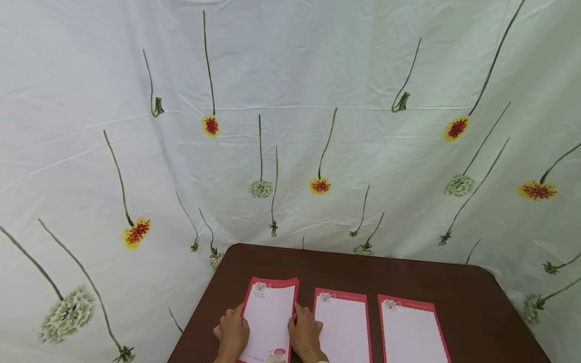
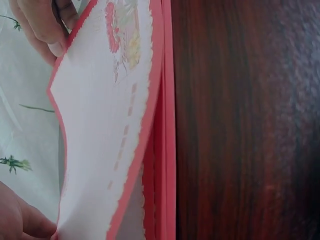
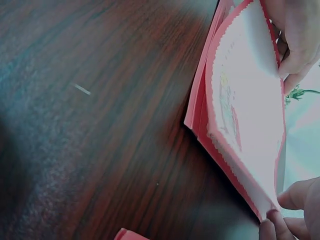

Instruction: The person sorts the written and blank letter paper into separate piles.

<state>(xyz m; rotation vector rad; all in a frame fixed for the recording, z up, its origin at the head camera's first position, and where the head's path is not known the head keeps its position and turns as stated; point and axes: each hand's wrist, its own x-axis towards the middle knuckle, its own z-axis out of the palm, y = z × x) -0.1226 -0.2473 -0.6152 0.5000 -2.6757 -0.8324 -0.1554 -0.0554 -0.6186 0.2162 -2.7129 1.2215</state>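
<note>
A white letter-paper sheet [image 1: 270, 317] with a red scalloped border lies over other red-edged sheets [image 2: 167, 150] at the table's left. My left hand [image 1: 233, 330] pinches its left edge. On the opposite edge, my right hand [image 1: 305, 333] pinches the same sheet between thumb and fingers. The sheet [image 3: 255, 95] bows, its near edge lifted off the sheets beneath. A flower print marks its top, and a small red and yellow picture [image 2: 122, 35] its lower right corner. Both wrist views show the left hand [image 2: 22, 215] and right hand [image 3: 295, 212] at the sheet's sides.
Two more red-bordered sheets lie to the right, a middle one [image 1: 342, 327] close to my right hand and a far right one [image 1: 413, 333]. The dark brown wooden table [image 1: 481, 312] has rounded far corners. Behind it hangs a white flower-printed cloth [image 1: 290, 65].
</note>
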